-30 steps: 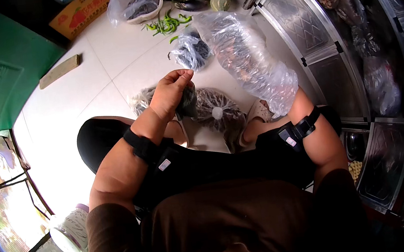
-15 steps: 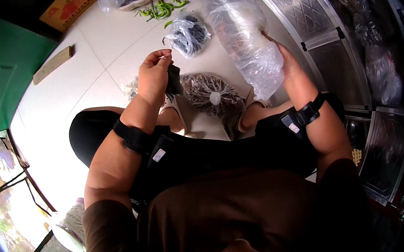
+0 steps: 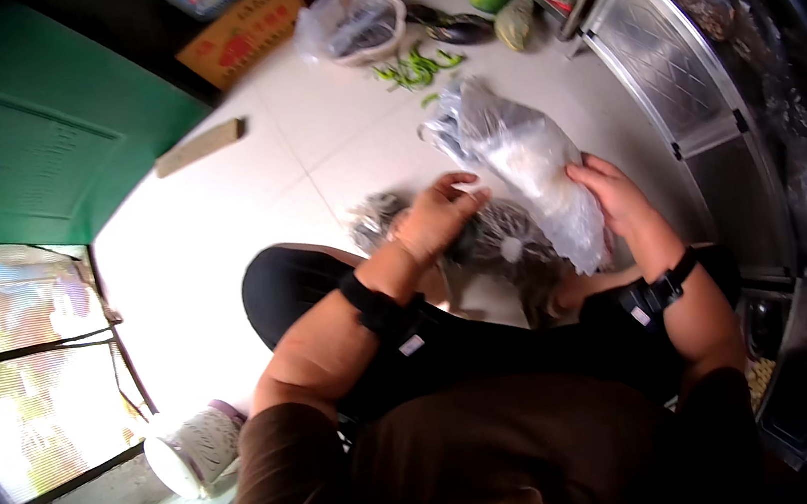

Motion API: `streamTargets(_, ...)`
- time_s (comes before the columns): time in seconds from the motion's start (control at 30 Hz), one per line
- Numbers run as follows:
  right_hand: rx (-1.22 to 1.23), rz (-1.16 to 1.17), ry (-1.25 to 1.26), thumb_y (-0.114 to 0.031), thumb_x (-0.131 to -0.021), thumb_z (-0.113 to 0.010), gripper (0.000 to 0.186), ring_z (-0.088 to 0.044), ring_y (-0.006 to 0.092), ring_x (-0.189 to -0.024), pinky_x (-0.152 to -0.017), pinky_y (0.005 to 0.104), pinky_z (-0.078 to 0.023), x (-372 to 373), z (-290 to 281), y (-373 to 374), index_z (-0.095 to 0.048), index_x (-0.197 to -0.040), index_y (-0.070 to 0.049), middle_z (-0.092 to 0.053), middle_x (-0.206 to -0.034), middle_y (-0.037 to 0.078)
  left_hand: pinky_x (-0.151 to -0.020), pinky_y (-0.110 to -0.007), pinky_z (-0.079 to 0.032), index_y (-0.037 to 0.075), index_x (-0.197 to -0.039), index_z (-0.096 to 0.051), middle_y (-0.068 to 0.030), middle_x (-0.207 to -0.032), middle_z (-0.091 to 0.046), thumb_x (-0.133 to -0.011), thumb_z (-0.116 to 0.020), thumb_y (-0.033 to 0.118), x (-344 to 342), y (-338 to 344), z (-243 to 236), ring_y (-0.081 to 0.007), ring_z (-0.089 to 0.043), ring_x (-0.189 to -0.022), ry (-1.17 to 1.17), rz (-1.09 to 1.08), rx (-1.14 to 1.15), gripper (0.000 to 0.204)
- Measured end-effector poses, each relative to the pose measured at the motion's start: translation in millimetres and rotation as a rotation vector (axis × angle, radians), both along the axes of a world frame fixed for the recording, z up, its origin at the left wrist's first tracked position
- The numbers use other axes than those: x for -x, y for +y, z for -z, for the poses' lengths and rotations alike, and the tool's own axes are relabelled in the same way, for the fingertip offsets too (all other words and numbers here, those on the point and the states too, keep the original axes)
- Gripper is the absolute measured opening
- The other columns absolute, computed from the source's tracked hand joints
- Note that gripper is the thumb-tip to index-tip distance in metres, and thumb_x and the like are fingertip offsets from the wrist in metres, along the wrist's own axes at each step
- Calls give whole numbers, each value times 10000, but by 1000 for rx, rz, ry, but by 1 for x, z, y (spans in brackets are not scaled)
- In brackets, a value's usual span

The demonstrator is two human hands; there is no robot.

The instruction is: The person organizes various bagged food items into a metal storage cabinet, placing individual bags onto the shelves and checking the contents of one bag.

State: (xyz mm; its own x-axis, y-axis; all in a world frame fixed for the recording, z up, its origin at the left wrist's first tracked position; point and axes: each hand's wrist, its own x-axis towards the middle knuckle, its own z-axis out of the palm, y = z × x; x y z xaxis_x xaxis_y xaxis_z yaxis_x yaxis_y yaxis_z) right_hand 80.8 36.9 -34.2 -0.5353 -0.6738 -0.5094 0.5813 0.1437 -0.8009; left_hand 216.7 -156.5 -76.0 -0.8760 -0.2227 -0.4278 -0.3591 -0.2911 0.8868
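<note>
My right hand [image 3: 613, 194] grips a long clear plastic bag [image 3: 540, 170] by its right side; what is inside is blurred. Just left of that bag is my left hand [image 3: 441, 215], with thumb and fingers apart and nothing visible between them. A dark patch shows under its palm, and I cannot tell whether it touches it. On the floor between my feet sits a tied clear bag [image 3: 512, 247] of dark brown contents, partly covered by the held bag. Another small clear bag [image 3: 376, 217] lies beyond my left knee. A bag of dark contents [image 3: 447, 131] is partly hidden behind the held bag.
Green peppers [image 3: 418, 69] lie ahead on the tiles, near a basket [image 3: 389, 50] with a bag in it, an eggplant [image 3: 462, 31] and a pale gourd [image 3: 517, 24]. A wooden strip [image 3: 199, 148] lies at left by a green panel [image 3: 37, 136]. Metal-framed cabinet doors [image 3: 669, 78] line the right.
The view has swung, shifting the scene right and down. My left hand's pinch has opened, and it has come closer to the held bag. My right hand still grips that bag.
</note>
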Motion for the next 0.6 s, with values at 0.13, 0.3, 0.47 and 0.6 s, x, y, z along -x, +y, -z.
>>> streamTargets(0.13,-25,-131,116,-140,-793,-520,326,-526,144,-839,-749,251,-418,-3,7,-3,-459,-1057,41,-544,-940,76,-733,-214,-398,1,-1012,-476,-35,-865,-536,-761,-605,245,-4,3,0,-105,-493,-793,-18,100,-92,373)
streamTargets(0.3,-23,-135,175,-111,-787,-523,309,-516,130,-832,-751,244,-412,-4,13,-1,-471,-1065,13,-544,-936,59,-806,-241,-376,-17,-1146,-366,-73,-996,-496,-750,-598,348,-2,7,-14,-125,-466,-914,37,229,-188,587)
streamTargets(0.47,-169,-194,343,-146,-771,-556,289,-501,90,-714,-647,214,-414,-4,9,0,-508,-1016,-1,-552,-832,26,-807,-264,-380,-23,-1170,-345,-76,-973,-519,-732,-618,339,6,13,3,-160,-481,-910,20,164,102,630)
streamTargets(0.6,-264,-261,462,-227,-730,-606,296,-473,87,-569,-517,238,-401,-1,23,-13,-551,-909,2,-551,-679,21,-659,-314,-442,8,-1223,-241,-150,-849,-517,-521,-780,263,-5,10,-10,-260,-527,-744,103,-163,864,922)
